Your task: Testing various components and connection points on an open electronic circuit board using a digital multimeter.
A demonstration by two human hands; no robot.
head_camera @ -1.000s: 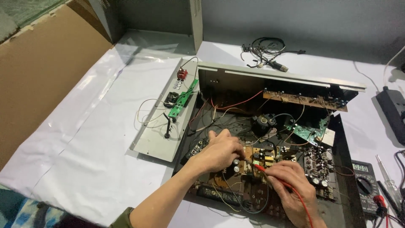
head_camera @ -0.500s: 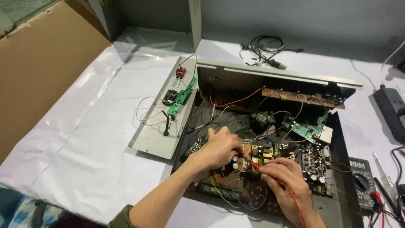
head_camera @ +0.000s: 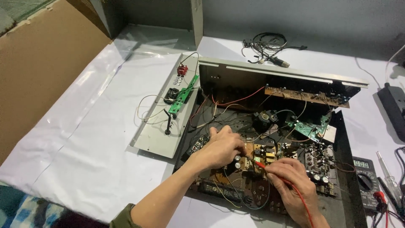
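The right hand (head_camera: pixel 289 185) pinches a red probe (head_camera: pixel 262 166), its tip on the brown circuit board (head_camera: pixel 263 154). Just left of it, the left hand (head_camera: pixel 221 147) rests curled on that board; whether it grips anything cannot be told.

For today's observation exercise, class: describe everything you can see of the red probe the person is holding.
The red probe is a slim red plastic rod, pinched in the right hand and slanting toward the brown circuit board inside the open black chassis. Its tip sits at the board beside the left hand; actual contact is unclear. A thin red lead trails from it across the right hand toward the bottom edge.
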